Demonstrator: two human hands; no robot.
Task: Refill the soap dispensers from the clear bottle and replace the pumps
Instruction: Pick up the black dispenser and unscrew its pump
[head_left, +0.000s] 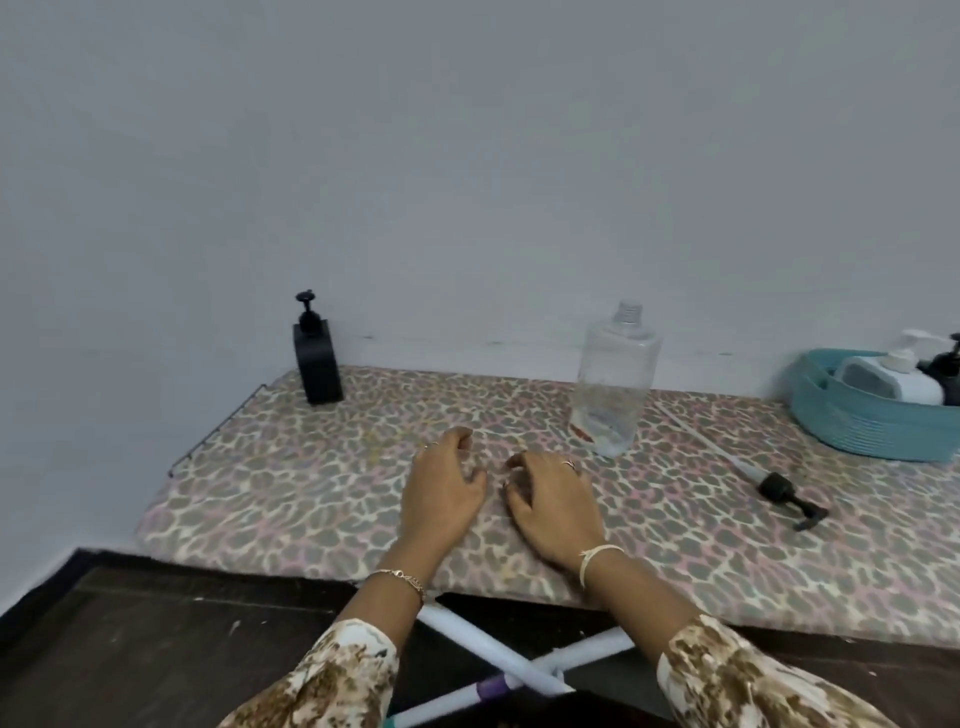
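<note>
Plain grey wall (467, 156) backs a long padded board with a leopard-print fabric cover (291, 467), and the person stands at its near edge with both hands out over the middle.

What the next reach turns on, I'd say, is the tall clear plastic bottle (615, 379). It stands upright with its threaded neck uncapped, ahead of the hands and off to the right, close beyond the right hand (553, 504). The left hand (447, 488) is further from it, so the right one looks the natural hand to take it. Only a little liquid seems to sit at its bottom.

A black square soap dispenser with its pump fitted (317, 364) stands far left against the wall, well apart from the bottle. To the right lies a loose black pump with a long pale dip tube (779, 488), tube pointing away and leftward, head toward the near right. Beyond it, a teal woven basket (872, 431) holds a white pump dispenser (893, 384) and another dark one.

Both hands are side by side, palms down, fingers loosely curled and holding nothing. Whether they rest on the cover or hang just above it, I cannot tell.
</note>
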